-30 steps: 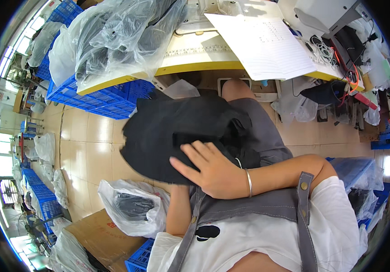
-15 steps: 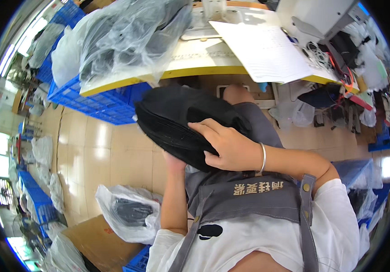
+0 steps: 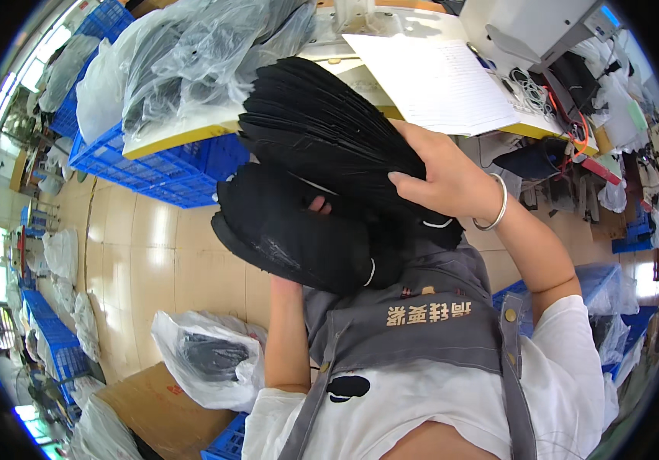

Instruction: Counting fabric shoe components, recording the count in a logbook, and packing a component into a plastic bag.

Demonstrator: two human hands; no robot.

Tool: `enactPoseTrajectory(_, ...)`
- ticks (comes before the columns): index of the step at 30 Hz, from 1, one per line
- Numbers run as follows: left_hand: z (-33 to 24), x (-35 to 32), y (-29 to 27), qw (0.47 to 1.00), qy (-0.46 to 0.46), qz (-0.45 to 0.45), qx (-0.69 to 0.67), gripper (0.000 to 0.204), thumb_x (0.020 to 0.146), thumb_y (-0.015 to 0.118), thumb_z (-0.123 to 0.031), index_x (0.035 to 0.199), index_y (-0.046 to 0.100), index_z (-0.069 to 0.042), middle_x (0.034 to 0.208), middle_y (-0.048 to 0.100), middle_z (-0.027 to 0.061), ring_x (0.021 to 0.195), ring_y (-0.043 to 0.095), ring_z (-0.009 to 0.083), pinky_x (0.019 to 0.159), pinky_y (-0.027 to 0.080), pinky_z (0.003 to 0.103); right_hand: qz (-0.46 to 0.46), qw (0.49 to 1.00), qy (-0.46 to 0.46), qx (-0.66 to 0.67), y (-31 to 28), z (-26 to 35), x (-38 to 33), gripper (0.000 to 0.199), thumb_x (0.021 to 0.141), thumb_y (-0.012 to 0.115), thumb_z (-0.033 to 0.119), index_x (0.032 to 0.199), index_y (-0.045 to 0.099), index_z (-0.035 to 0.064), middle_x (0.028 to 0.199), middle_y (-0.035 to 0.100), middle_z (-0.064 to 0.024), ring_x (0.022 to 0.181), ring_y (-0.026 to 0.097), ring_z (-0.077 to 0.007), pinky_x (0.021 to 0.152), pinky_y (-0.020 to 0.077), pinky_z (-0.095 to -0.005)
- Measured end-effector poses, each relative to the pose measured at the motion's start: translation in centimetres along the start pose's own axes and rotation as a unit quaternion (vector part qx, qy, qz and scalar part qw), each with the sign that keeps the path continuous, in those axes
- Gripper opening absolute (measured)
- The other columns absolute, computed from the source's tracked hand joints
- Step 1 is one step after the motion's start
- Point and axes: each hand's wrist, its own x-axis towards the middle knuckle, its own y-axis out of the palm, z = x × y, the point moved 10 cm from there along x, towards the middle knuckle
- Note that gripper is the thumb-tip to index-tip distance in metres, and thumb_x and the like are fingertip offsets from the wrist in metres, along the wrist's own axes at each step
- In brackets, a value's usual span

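Two thick stacks of thin black pieces, seemingly cut fabric, are in my hands over my lap. My right hand [image 3: 440,172] grips the end of the upper stack [image 3: 314,123], thumb on top, and its layers fan out toward the upper left. Below it lies the lower stack [image 3: 291,238], held by my left hand [image 3: 319,205]. Most of that hand is hidden under the black pieces; only fingertips show between the stacks. A white band or string [image 3: 370,272] shows on the lower stack, and another white strip [image 3: 437,224] near the upper stack's end.
A white table with a yellow edge [image 3: 184,138] stands ahead, bearing clear plastic bags [image 3: 191,61] of dark pieces, a lined paper [image 3: 437,84] and coiled cables [image 3: 527,93]. Blue crates [image 3: 153,172] sit beneath it. At left are a white bag [image 3: 211,356] and a cardboard box [image 3: 165,410].
The single black bundle now shows as two stacks. My right hand has moved up and right with the upper one, whose layers have spread; my left hand stays beneath the lower one.
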Motion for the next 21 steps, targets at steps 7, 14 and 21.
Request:
enactPoseTrajectory(7,-0.4,0.3,-1.6,0.968,0.043,-0.245,0.023,0.05,0.094,0.031,-0.041,0.132,0.035,-0.008,0.131,0.043,0.0113,0.117,0.043,0.0273,0.1,0.035,0.041,0.042,0.99,0.01,-0.137,9.1,0.6,-2.9,0.069,0.065,0.059,0.003,0.128,0.032,-0.0039,0.112,0.047,-0.0223,0.099,0.054,-0.034,0.08,0.0484,-0.0355)
enactPoseTrajectory(14,1.3,1.7,-0.4,0.971,0.06,-0.232,-0.013,0.052,0.093,0.029,-0.04,0.131,0.037,-0.005,0.131,0.043,0.0119,0.117,0.044,0.0282,0.1,0.036,0.04,-0.001,0.974,0.075,-0.213,9.8,1.6,-3.9,0.113,0.053,0.078,0.04,0.137,0.016,-0.0031,0.125,0.034,-0.037,0.114,0.038,-0.0452,0.093,0.0345,-0.0458)
enactPoseTrajectory(21,4.3,4.7,2.4,0.947,0.017,-0.317,-0.048,0.055,0.092,0.028,-0.043,0.13,0.037,-0.004,0.133,0.04,0.0112,0.122,0.038,0.0291,0.105,0.027,0.041,-0.037,0.972,0.101,-0.211,5.6,-2.4,-2.4,0.105,0.053,0.078,0.026,0.135,0.019,-0.0022,0.117,0.042,-0.0249,0.106,0.044,-0.0399,0.091,0.0359,-0.0459)
